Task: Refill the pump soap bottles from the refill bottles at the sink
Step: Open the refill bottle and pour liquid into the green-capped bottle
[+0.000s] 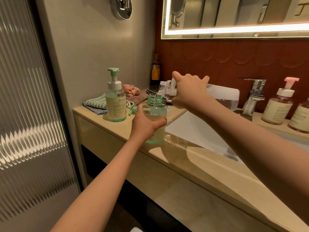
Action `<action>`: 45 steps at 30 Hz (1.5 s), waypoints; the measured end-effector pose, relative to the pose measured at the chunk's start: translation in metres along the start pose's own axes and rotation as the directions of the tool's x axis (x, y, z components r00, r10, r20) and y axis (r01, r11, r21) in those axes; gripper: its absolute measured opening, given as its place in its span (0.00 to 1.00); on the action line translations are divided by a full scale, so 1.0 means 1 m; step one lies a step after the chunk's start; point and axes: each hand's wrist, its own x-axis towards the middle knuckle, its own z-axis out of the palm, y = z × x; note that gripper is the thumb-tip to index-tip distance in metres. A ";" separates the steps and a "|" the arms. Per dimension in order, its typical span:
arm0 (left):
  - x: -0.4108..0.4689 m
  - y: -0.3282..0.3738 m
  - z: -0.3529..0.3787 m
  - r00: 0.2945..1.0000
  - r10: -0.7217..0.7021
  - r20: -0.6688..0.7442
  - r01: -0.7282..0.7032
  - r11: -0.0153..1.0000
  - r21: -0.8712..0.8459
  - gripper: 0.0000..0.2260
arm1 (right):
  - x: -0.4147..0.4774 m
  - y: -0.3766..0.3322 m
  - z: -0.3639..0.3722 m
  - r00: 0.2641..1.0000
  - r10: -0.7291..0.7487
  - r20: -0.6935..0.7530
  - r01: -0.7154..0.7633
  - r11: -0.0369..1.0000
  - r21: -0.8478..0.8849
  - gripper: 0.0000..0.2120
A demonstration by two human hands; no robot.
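My left hand (pixel 145 124) grips an uncapped green-tinted soap bottle (pixel 156 113) standing on the counter's front edge beside the sink. My right hand (pixel 188 90) holds a clear refill bottle (pixel 222 96) tipped to the left, its open neck just above the green bottle's mouth. A thin clear stream runs from it into the green bottle. The removed green pump head (pixel 133 109) lies on the counter behind my left hand. A second green bottle (pixel 116 102) with its pump on stands upright further left.
Folded cloths (pixel 97 102) and dark plates (pixel 153 89) lie at the back left of the beige counter (pixel 192 158). The white sink basin (pixel 197 131) sits right of the bottle, with a chrome faucet (pixel 253 96) and two pink pump bottles (pixel 278 106) at its far right.
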 end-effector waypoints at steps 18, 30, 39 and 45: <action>0.001 -0.002 0.000 1.000 -0.009 -0.003 0.009 1.000 0.002 0.40 | 0.000 -0.001 0.000 1.000 -0.004 -0.002 0.004 1.000 0.003 0.29; 0.002 -0.003 0.001 1.000 -0.010 -0.010 0.010 1.000 0.017 0.38 | 0.001 0.000 -0.001 1.000 -0.007 -0.011 0.007 1.000 0.001 0.28; 0.001 -0.002 0.001 1.000 0.004 -0.012 -0.003 1.000 0.016 0.36 | 0.001 -0.002 0.000 1.000 -0.006 -0.011 0.006 1.000 -0.008 0.29; 0.001 -0.003 0.001 1.000 0.006 -0.011 -0.005 1.000 0.015 0.36 | 0.001 -0.001 0.000 1.000 -0.009 -0.017 0.009 1.000 -0.006 0.29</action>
